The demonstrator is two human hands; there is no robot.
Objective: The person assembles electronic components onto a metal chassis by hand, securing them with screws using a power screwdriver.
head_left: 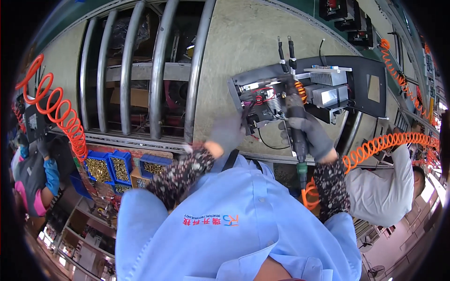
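My right hand (pixel 313 134), in a grey glove, is wrapped round a black air screwdriver (pixel 299 149) with a green end. The tool's tip points away from me, over an open black machine chassis (pixel 365 70). Inside the chassis sit silver heat sinks (pixel 328 96), a copper-wound ring coil (pixel 300 92) and a wire-wound part (pixel 273 101). Two black cables (pixel 292 54) stick out from its far side. My left hand (pixel 226 133), also gloved, is smeared by motion beside the chassis's near left corner; its fingers cannot be made out.
Metal rollers (pixel 161 70) span the bench's left part. Blue bins (pixel 98 168) of brass-coloured fasteners stand at the near left. Orange coiled hoses (pixel 56 112) hang on both sides. Co-workers (pixel 384 187) are at right and far left. More black units (pixel 347 18) stand at the far right.
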